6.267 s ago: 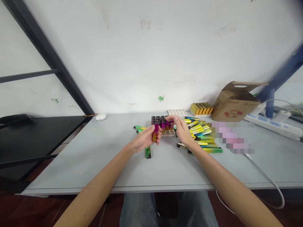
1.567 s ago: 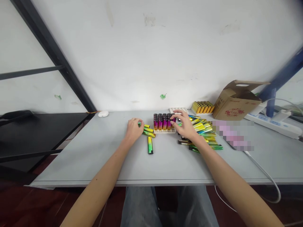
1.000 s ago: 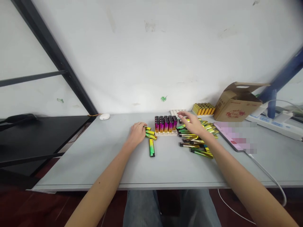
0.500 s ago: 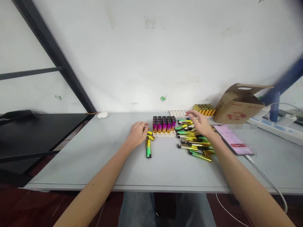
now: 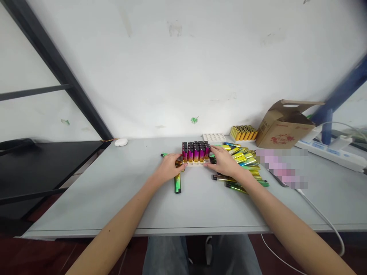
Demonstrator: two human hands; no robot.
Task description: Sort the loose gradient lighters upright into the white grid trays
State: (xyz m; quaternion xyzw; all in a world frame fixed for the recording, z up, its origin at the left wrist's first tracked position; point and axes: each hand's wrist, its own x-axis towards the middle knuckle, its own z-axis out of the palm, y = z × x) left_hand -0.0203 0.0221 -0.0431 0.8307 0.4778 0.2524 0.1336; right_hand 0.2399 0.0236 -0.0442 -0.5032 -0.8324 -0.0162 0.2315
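Purple-and-orange lighters (image 5: 196,152) with black tops stand upright in rows in a white perforated tray (image 5: 197,164). My left hand (image 5: 169,165) is closed on the tray's left end, with the thumb at its front corner. On the right end, my right hand (image 5: 225,163) grips the same tray, thumb in front and fingers along the side. A green-and-gold lighter (image 5: 177,184) lies just below my left hand, and others there are partly hidden by it. Loose shiny gold and green lighters (image 5: 235,187) lie heaped under and beside my right hand.
Behind stand a white tray with holes (image 5: 214,137) and a tray of yellow lighters (image 5: 244,133). An open cardboard box (image 5: 282,131), a phone (image 5: 276,168) with a white cable and a power strip (image 5: 329,152) occupy the right. A white earbud case (image 5: 120,142) lies at the back left.
My right hand has moved left and down from above the loose lighters to the tray's right end. My left hand has closed in on its left end.
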